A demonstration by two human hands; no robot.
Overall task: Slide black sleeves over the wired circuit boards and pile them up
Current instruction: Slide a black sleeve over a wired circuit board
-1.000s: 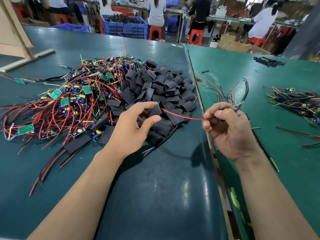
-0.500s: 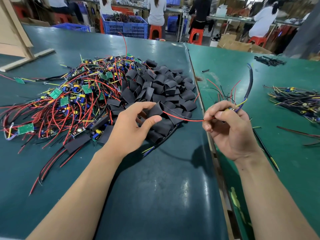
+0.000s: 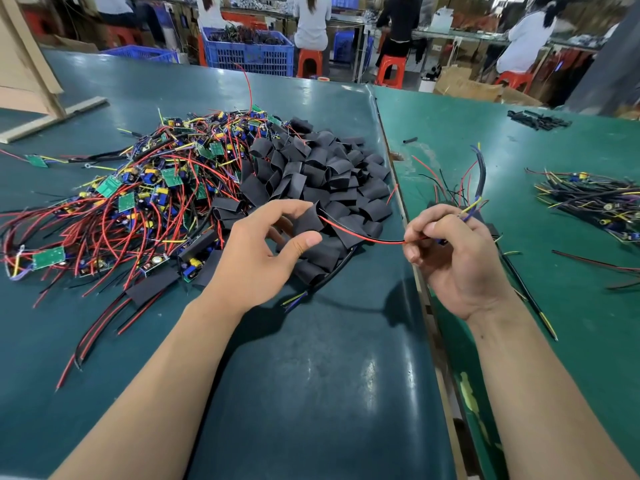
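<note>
A heap of black sleeves lies in the middle of the dark green table. Left of it sprawls a tangle of wired circuit boards with red, black and yellow leads. My left hand pinches one black sleeve at the heap's near edge. A red wire runs out of that sleeve to my right hand, which grips the wire ends; blue, yellow and black leads stick up above its fingers. The board on these wires is hidden.
A second, lighter green table adjoins on the right and carries a pile of sleeved boards. Loose wires lie near both hands. A blue crate and seated people are at the back. A wooden frame stands far left.
My right hand has shifted slightly left and down with the wires, and the blue lead above it has tilted. My left hand keeps its pinch on the sleeve.
</note>
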